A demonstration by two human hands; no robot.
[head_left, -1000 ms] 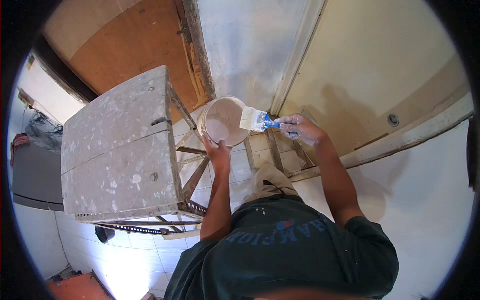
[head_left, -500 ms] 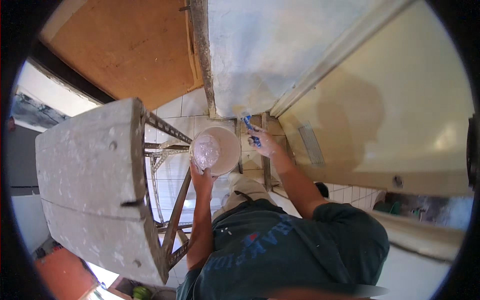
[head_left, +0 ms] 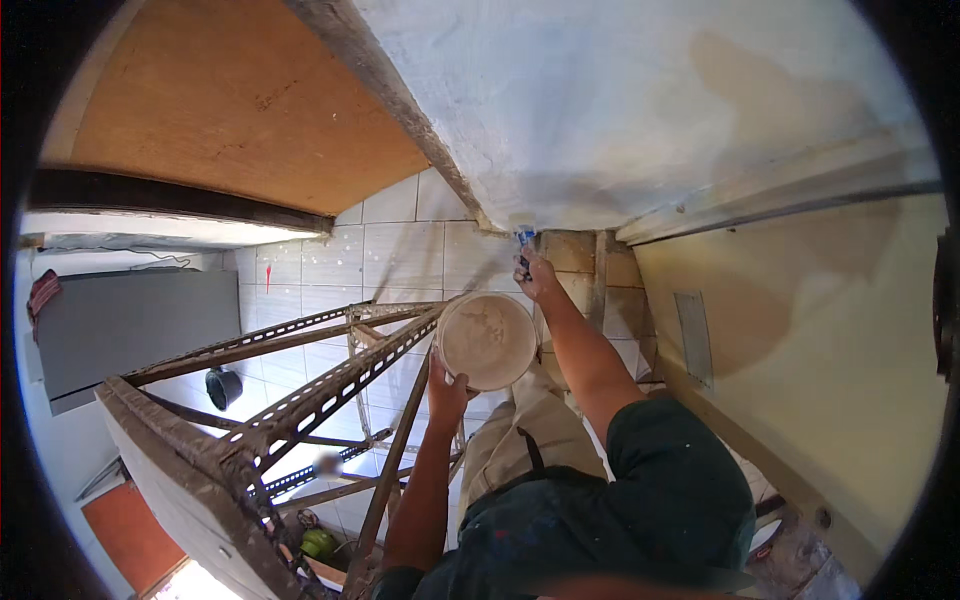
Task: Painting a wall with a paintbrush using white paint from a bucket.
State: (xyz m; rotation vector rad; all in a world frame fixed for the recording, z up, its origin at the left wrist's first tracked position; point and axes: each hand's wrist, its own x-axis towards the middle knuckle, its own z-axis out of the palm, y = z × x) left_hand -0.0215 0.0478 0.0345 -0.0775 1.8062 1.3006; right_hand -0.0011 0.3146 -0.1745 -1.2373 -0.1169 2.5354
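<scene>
My left hand (head_left: pixel 448 392) grips the rim of a round plastic bucket (head_left: pixel 487 340), held in front of my legs, with pale residue inside it. My right hand (head_left: pixel 536 275) is closed on the blue handle of a paintbrush (head_left: pixel 524 240), ahead of and above the bucket. The brush head is at the bottom of the white wall (head_left: pixel 590 110), where it meets the floor; whether it touches is unclear. A paint-spattered metal stand (head_left: pixel 350 372) with perforated legs is beside my left hand.
A yellow panel (head_left: pixel 800 350) is on my right, an orange wooden door (head_left: pixel 240 100) at upper left, and a grey appliance (head_left: pixel 140 330) at left. A dark bucket (head_left: pixel 223 388) stands on the tiled floor (head_left: pixel 400 250). A green object (head_left: pixel 318 542) lies below the stand.
The view has shifted toward the wall's foot. My right hand with the brush has moved from over the bucket forward to the wall. The stand now appears from a different side, its frame more visible.
</scene>
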